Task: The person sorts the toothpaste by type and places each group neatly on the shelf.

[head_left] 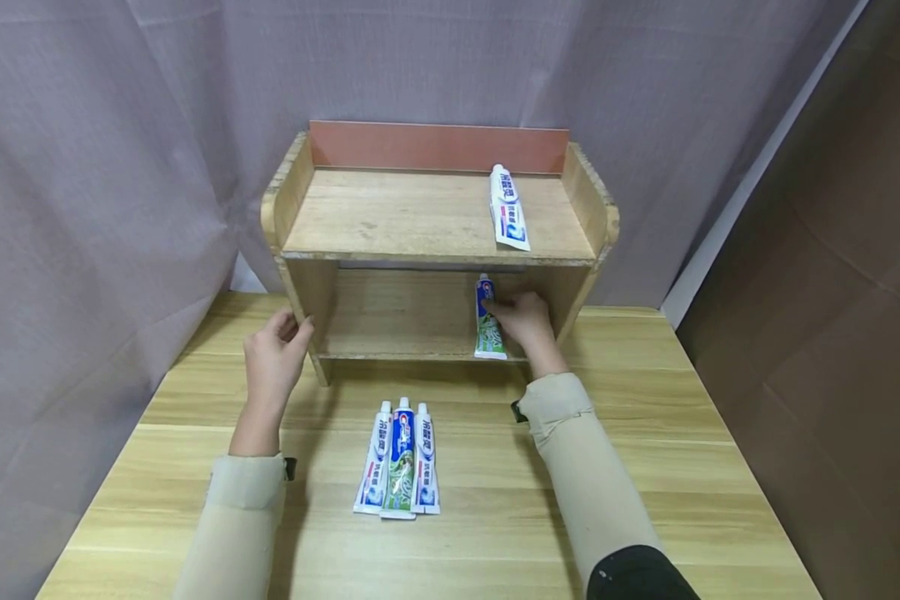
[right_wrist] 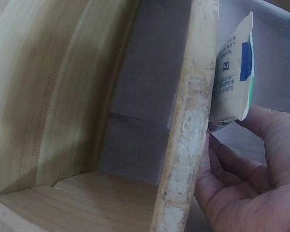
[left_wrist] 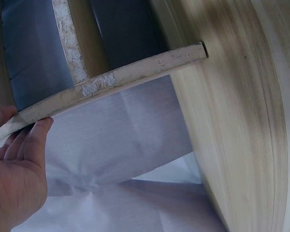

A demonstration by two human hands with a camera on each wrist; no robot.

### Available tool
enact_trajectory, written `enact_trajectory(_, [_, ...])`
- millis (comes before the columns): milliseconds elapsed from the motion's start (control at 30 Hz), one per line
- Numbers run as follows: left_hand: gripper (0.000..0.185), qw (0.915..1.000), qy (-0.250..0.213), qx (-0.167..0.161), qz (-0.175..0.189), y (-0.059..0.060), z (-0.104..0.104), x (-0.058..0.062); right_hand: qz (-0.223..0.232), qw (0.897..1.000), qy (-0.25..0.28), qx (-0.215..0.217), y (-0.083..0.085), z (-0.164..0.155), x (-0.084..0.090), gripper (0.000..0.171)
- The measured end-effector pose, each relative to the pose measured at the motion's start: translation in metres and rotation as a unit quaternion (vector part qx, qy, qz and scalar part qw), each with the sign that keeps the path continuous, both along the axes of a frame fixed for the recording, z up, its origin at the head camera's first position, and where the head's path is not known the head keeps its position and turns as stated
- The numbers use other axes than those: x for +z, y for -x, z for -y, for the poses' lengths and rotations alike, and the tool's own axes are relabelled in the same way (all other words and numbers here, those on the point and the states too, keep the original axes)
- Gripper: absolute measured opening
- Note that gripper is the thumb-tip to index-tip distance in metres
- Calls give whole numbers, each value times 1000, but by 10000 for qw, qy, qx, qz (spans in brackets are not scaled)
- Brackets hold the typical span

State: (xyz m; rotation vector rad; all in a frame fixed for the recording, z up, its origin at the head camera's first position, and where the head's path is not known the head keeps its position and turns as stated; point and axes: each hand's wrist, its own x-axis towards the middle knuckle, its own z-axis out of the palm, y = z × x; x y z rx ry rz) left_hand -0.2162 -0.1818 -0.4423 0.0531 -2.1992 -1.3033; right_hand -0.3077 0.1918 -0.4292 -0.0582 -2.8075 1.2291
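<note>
A small wooden shelf (head_left: 390, 229) with two tiers stands on the table. My left hand (head_left: 273, 350) grips the front edge of its left side panel (left_wrist: 135, 70), the thumb on one face and the fingers on the other. On the lower tier, my right hand (head_left: 525, 321) holds a blue and green toothpaste tube (head_left: 489, 325) between thumb and fingers, its cap toward the back. The right wrist view shows the flat end of this tube (right_wrist: 234, 72) just beyond the shelf board's edge. A white toothpaste tube (head_left: 508, 208) lies on the upper tier, right of the middle.
Three toothpaste tubes lie side by side on the wooden table (head_left: 480, 533) in front of the shelf: a blue and green tube (head_left: 401, 462) between two white ones. Grey cloth (head_left: 435, 67) hangs behind, and a brown panel (head_left: 832, 333) stands on the right.
</note>
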Motion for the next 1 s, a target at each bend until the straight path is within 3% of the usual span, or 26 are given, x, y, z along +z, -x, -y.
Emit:
enact_trajectory(767, [22,10000,34,-13,-70,-1,-1,1,-250,9996,48,-120,-13,3,-6,64])
enact_trajectory(1000, [23,10000,56,-17,-39,-1,-1,1,-418,9990,32,-127,-18,5,-11,56])
